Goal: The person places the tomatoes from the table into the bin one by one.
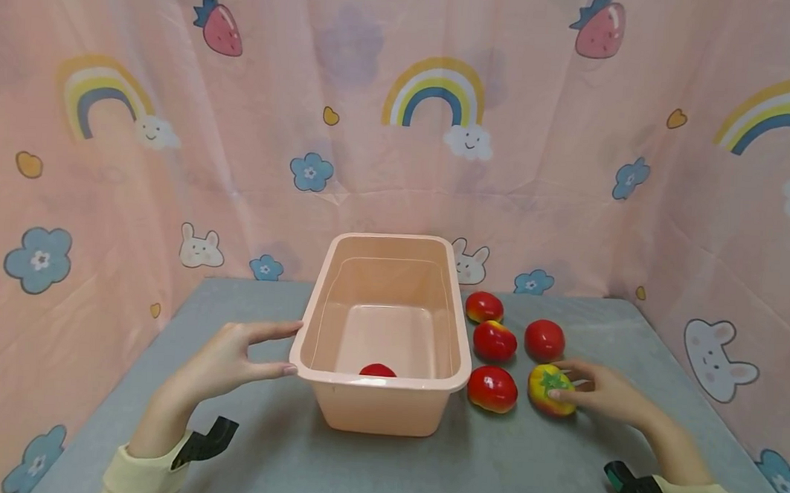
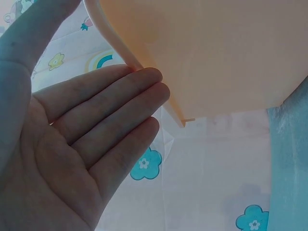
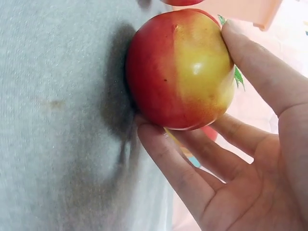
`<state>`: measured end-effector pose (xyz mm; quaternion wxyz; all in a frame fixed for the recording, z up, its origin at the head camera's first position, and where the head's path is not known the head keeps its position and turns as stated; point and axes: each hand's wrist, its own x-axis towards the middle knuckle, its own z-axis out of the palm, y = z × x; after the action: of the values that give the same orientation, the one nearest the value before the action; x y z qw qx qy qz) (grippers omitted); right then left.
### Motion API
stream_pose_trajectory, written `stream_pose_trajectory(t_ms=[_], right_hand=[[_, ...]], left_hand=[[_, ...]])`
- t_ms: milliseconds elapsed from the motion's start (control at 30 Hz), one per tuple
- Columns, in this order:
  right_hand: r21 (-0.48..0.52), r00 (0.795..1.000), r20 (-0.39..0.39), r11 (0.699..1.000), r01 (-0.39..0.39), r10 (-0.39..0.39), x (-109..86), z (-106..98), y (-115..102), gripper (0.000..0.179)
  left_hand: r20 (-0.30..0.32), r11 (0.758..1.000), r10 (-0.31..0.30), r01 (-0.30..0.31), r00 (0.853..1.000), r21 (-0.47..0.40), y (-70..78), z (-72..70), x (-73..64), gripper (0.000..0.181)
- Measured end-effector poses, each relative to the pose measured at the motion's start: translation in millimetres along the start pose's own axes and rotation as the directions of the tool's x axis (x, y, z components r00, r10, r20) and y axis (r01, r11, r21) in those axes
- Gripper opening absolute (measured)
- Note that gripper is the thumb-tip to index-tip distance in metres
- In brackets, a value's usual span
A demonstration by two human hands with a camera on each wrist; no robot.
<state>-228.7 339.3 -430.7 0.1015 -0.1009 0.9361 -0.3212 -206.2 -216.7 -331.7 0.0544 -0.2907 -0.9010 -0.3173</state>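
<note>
A peach-coloured plastic basin (image 1: 386,406) stands mid-table with a red fruit (image 1: 378,370) inside, mostly hidden by the front wall. My left hand (image 1: 231,364) touches the basin's left rim with its fingertips and thumb, the fingers nearly straight in the left wrist view. To the right, my right hand (image 1: 602,391) holds a red-and-yellow tomato (image 1: 543,394) between thumb and fingers. Its green star-shaped calyx faces up, and in the right wrist view the smooth tomato (image 3: 180,72) is close over the table.
Beside the basin's right wall lie several red fruits, among them a front one (image 1: 492,389), a middle one (image 1: 494,341) and a back one (image 1: 484,307). Another red fruit (image 1: 545,340) lies just behind the held tomato. A patterned pink curtain (image 1: 398,194) surrounds the grey table (image 1: 257,448).
</note>
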Motion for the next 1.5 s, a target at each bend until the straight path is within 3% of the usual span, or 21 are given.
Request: stream_pose_trajectory(t_ms=[833,1500], right_hand=[[0.027,0.998,0.015,0.997,-0.067,0.067,-4.2,-2.8,-4.4,0.064],[0.021,0.998,-0.013,0.998,-0.057,0.057,-8.7,-12.7,-19.1,0.068]], left_hand=[[0.0,1.0,0.004,-0.004,1.0,-0.013,-1.4,1.6,-0.1,0.06],[-0.002,1.0,-0.001,0.0,1.0,-0.012,-1.4,0.6,-0.6,0.06]])
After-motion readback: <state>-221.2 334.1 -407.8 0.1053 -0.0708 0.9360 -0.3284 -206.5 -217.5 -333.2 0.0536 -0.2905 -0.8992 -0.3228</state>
